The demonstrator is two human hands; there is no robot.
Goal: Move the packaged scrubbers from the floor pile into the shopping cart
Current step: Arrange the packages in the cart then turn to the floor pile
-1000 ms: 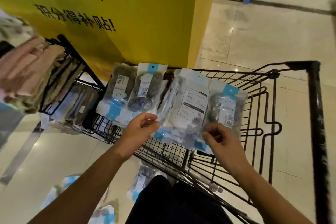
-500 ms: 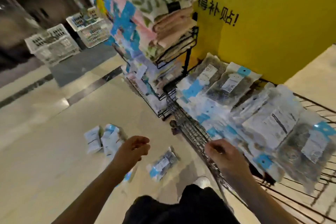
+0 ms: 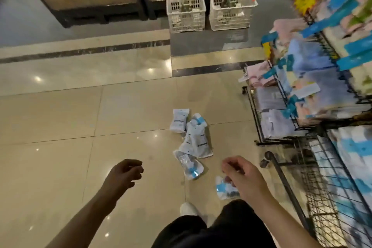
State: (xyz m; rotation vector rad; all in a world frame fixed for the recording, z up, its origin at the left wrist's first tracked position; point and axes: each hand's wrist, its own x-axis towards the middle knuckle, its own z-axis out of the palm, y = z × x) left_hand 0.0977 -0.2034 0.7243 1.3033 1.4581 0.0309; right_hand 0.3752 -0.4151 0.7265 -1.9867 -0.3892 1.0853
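The step in hand is judged to be the reach back to the floor pile (image 3: 190, 141) for another load. Nothing is held: the left hand (image 3: 124, 173) and right hand (image 3: 238, 175) hang above the floor with fingers loosely curled. The packets lie at about 12 o'clock from the hands, their long axes running mostly from 12 to 6 o'clock, the nearest tilted toward 5. One stray packet (image 3: 225, 189) lies partly under the right hand. The cart (image 3: 285, 183) stands at 3 o'clock. A stoop and a pinch on a packet's edge are called for next.
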